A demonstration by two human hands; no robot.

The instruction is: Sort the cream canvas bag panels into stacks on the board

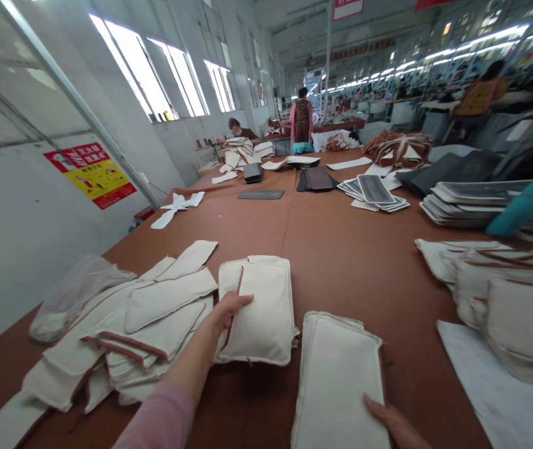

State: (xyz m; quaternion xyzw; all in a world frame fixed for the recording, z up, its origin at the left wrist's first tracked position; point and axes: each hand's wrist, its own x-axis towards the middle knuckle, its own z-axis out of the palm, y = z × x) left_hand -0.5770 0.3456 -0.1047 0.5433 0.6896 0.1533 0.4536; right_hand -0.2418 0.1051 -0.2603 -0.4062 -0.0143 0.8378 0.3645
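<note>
My left hand (229,312) lies over the left edge of a stack of cream canvas pieces (259,315) on the brown work table (341,249). My right hand (391,424) sits low at the right edge of a second cream canvas stack (336,386), its thumb hidden. To the left spreads a loose heap of cream pieces with brown trim (149,318), partly overlapping. A pile of puffy cream pieces with brown seams (500,305) lies at the right, apart from both hands.
Piles of dark grey panels (374,190) and brown strapping (400,148) stand farther along the table. A clear plastic bag (74,299) lies at the left edge beside a white wall. Several co-workers, including a standing person in a pink top (301,118), work beyond.
</note>
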